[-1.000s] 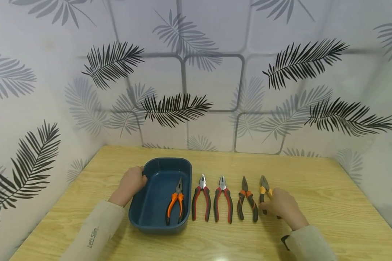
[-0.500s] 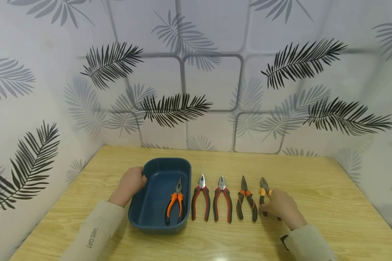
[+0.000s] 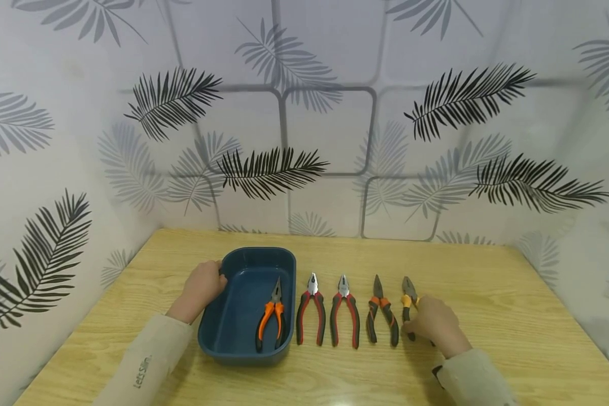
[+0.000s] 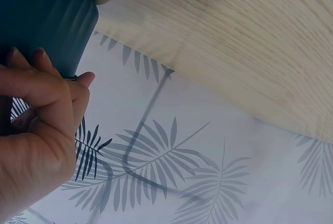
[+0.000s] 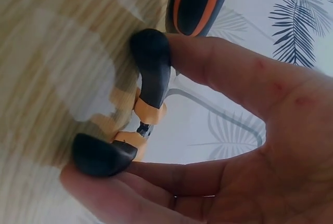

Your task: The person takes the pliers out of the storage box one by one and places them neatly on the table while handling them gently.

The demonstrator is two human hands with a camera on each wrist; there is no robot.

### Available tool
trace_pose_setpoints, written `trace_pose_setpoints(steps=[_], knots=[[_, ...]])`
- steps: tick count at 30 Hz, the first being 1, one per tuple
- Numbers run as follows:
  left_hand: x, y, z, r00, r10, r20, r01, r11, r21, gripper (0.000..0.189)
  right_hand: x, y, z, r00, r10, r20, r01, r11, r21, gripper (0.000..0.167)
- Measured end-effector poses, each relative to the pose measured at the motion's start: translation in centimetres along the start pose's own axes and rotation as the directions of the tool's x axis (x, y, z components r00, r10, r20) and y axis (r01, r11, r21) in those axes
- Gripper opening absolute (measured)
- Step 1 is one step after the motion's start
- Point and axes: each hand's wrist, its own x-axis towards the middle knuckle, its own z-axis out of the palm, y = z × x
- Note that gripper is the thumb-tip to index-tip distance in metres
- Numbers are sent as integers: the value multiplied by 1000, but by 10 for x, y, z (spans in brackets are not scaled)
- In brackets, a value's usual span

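Observation:
My left hand (image 3: 201, 288) grips the left rim of a deep blue plastic bin (image 3: 233, 321); in the left wrist view its fingers curl at the bin's edge (image 4: 78, 37). Inside the bin lie orange-and-black long-nose pliers (image 3: 270, 310), jaws pointing away from me. At the right end of the row, my right hand (image 3: 436, 321) holds yellow-and-black pliers (image 3: 409, 288) by the handles. In the right wrist view, the thumb presses one black handle (image 5: 154, 76) and the fingers the other, with the handles spread. The pliers lie at the table surface, partly covered by the hand.
Between bin and right hand, two red-and-black combination pliers (image 3: 312, 307) (image 3: 344, 310) and orange-and-black long-nose pliers (image 3: 382, 310) lie side by side on the wooden table (image 3: 365, 378). A leaf-patterned wall (image 3: 325, 208) rises behind the table.
Hardly anything differs: the head view has drifted slightly, and both hands keep their holds on the bin and the yellow-and-black pliers.

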Motion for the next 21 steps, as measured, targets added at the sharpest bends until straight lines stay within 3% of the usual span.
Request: trace_pose_setpoints(steps=[8, 15, 21], knots=[[1, -2, 2, 1000, 18, -20, -18, 1000, 11, 28, 1, -1, 0, 1000, 24, 7, -24, 999, -46, 36], [1, -2, 2, 1000, 10, -5, -10, 1000, 7, 31, -2, -2, -1, 999, 35, 29, -33, 998, -54, 50], [0, -1, 1, 1000, 14, -19, -13, 1000, 4, 20, -3, -4, -1, 999, 41, 33, -40, 998, -51, 60]])
